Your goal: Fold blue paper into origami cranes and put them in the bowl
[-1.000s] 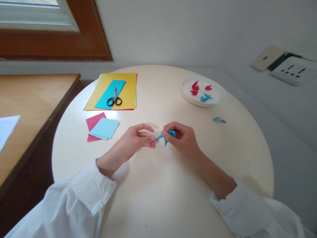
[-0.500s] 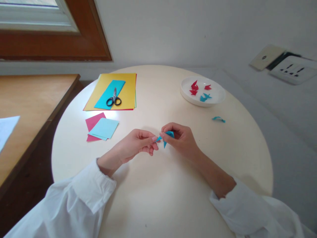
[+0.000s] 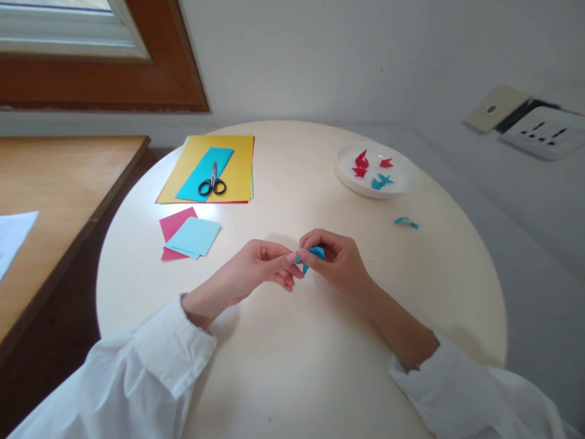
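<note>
A small folded piece of blue paper (image 3: pixel 316 252) is held above the middle of the round table, pinched from both sides. My left hand (image 3: pixel 269 262) grips its left end between thumb and forefinger, the other fingers loosely curled below. On the right part, the thumb and fingers of my right hand (image 3: pixel 336 261) close around the folds, hiding some of the paper. One pointed tip hangs down between the two hands. Both hands nearly touch at the fingertips.
Black-handled scissors (image 3: pixel 212 184) lie on blue paper (image 3: pixel 192 177) over yellow sheets (image 3: pixel 242 164). Nearer are light blue squares (image 3: pixel 196 235) and pink squares (image 3: pixel 176 224). A white dish (image 3: pixel 406 177) holds red and blue folded paper pieces. A blue paper strip (image 3: pixel 406 222) lies beside it.
My left hand has slid slightly right, its fingertips now closer to my right hand and covering more of the blue paper's left end. The whole view has shifted a little.
</note>
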Demonstrator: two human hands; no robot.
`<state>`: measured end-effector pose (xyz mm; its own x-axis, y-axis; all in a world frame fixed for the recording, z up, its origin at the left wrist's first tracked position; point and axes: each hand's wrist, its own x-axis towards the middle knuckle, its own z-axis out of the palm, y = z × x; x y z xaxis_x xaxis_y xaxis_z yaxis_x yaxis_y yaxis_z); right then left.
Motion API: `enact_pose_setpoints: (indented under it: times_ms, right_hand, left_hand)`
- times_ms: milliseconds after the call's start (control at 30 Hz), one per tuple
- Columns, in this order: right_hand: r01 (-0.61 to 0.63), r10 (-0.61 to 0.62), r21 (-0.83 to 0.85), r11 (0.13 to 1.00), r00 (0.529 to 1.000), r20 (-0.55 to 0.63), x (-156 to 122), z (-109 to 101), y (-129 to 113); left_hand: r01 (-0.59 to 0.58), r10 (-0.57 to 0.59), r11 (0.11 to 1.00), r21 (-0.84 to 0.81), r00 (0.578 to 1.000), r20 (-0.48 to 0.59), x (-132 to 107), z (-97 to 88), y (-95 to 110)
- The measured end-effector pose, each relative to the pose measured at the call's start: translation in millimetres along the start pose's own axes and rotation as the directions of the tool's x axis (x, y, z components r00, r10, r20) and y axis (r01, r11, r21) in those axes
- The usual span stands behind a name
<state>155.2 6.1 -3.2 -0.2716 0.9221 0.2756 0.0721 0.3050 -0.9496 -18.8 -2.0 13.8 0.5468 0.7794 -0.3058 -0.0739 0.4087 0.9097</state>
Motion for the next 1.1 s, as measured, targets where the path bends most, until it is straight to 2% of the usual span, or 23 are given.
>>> enact_pose_setpoints:
  times_ms: [267, 667, 933, 1100]
  right_hand:
    - [0.014, -0.014, -0.068, 0.998, 1.0, -0.009, -1.2, 1.8, 1.2]
    - [-0.002, -0.001, -0.178, 0.984, 1.0, -0.016, -3.0, 3.6, 0.7]
    - [0.004, -0.013, -0.21, 0.978, 0.999, -0.043, -2.7, 3.1, 2.0]
    - [0.001, -0.016, -0.228, 0.974, 0.998, -0.063, -1.8, 3.7, 1.3]
  left_hand:
    - [-0.072, 0.086, 0.985, 0.158, 0.993, -0.084, 1.3, 4.6, 2.6]
    - [-0.043, 0.092, 0.935, 0.351, 0.988, -0.124, -2.3, 9.7, 10.4]
    - [-0.006, 0.05, 0.94, 0.34, 0.992, -0.119, -2.4, 9.7, 10.1]
    - [-0.018, 0.072, 0.927, 0.375, 0.989, -0.131, -2.9, 9.7, 10.0]
